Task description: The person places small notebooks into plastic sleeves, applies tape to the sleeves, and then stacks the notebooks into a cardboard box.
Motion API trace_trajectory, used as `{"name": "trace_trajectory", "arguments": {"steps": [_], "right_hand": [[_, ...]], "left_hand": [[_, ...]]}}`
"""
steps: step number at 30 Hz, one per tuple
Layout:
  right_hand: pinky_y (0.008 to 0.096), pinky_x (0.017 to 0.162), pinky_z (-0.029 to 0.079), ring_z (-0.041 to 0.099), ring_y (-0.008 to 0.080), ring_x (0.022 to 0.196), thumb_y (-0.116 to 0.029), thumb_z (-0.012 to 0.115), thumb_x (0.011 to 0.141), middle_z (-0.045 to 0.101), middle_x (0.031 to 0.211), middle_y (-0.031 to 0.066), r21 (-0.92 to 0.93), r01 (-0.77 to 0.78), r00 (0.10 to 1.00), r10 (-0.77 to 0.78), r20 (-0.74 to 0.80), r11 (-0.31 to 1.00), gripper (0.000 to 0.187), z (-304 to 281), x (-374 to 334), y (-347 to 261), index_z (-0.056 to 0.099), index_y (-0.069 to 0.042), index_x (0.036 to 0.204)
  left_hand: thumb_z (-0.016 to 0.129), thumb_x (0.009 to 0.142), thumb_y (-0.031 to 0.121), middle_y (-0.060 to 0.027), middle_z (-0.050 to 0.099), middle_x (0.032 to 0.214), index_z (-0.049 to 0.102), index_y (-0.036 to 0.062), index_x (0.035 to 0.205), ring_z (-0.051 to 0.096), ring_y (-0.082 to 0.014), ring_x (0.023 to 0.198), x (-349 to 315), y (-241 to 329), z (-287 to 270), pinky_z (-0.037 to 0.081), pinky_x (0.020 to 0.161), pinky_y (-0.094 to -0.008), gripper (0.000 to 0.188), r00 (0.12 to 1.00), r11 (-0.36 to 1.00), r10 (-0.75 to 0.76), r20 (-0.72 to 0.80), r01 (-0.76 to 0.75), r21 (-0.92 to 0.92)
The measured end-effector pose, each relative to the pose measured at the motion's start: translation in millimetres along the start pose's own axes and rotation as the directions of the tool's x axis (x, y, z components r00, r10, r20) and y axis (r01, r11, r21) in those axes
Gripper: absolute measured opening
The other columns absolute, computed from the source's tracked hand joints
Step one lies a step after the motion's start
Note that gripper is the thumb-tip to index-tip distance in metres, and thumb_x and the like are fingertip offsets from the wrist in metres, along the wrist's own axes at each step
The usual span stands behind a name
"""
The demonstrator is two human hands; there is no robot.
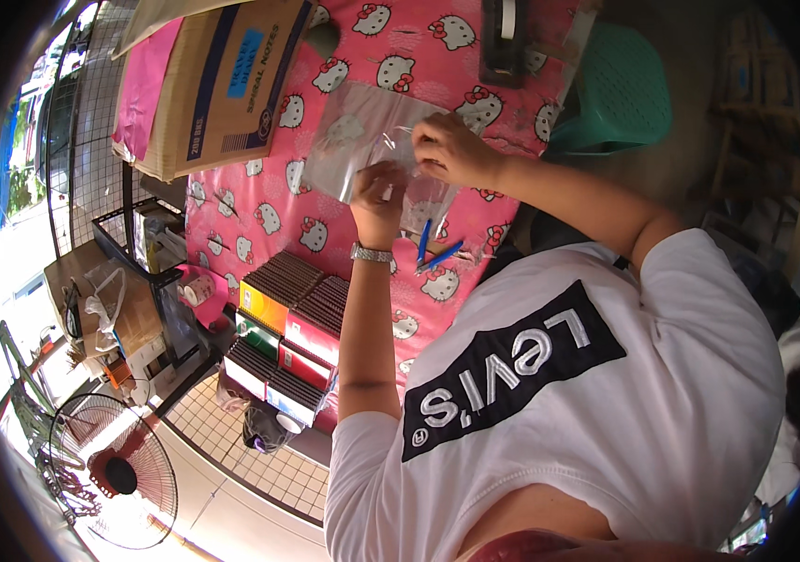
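A clear plastic bag [332, 155] lies over the pink cloth and catches the light near my hands. My left hand [380, 190], with a metal-banded watch on the wrist, is closed with its fingers pinching the bag's film. Just to the right, my right hand [448, 150] has curled fingers gripping the same plastic near its right side. The fingertips' exact hold is partly hidden. Below the bag, close to my body, sits a pair of blue-handled nippers [437, 251], its handles apart and neither hand touching it.
A large cardboard box [222, 84] stands at the far left of the table. Stacks of spiral notebooks [287, 323] rise at the near left. A dark tape dispenser [503, 51] lies at the far edge, with a green plastic stool [620, 89] beyond it. A fan [119, 473] stands lower left.
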State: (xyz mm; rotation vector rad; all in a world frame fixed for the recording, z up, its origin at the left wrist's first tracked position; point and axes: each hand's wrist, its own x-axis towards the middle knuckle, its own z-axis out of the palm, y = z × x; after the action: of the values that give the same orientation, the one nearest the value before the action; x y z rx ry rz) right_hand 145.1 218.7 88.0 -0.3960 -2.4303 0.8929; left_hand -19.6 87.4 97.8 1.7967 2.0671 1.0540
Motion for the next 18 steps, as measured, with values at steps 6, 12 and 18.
{"name": "trace_trajectory", "arguments": {"steps": [6,12,18], "right_hand": [[0.0423,0.088,0.034,0.043,0.0250,0.110,-0.024,0.070,0.078,0.052,0.112,0.0011,-0.134,-0.226,0.966,0.204,-0.161,0.965,0.014,16.5,8.9,-12.6,0.067,-0.010,0.077],[0.0348,0.074,0.046,0.057,0.0200,0.082,-0.031,0.068,0.084,0.061,0.091,0.0078,0.323,-0.458,0.540,0.548,-0.639,0.828,0.027,-36.9,-10.6,84.3,0.067,-0.004,0.092],[0.0253,0.058,0.047,0.054,0.0089,0.062,-0.016,0.068,0.086,0.060,0.075,0.0008,0.862,-0.380,0.302,0.926,-0.227,0.335,0.014,-52.6,-28.9,112.5,0.061,-0.005,0.083]], "left_hand": [[0.082,0.063,0.016,-0.0070,0.051,0.096,0.072,0.0055,0.077,0.050,-0.0256,0.090,4.0,-10.1,17.1,0.044,0.081,-0.0351,0.020,0.876,0.859,-0.471,-0.102,0.430,-0.279],[0.081,0.062,0.034,-0.0039,0.052,0.114,0.075,0.0152,0.074,0.045,-0.0289,0.111,38.2,12.1,0.3,0.035,0.090,-0.0507,0.023,0.899,0.856,-0.438,-0.009,0.420,0.303],[0.082,0.060,0.032,-0.0043,0.066,0.097,0.074,0.0119,0.086,0.051,-0.0247,0.109,65.6,20.5,-11.5,0.032,0.093,-0.0506,0.035,0.804,0.778,-0.556,0.210,0.415,0.472]]}}
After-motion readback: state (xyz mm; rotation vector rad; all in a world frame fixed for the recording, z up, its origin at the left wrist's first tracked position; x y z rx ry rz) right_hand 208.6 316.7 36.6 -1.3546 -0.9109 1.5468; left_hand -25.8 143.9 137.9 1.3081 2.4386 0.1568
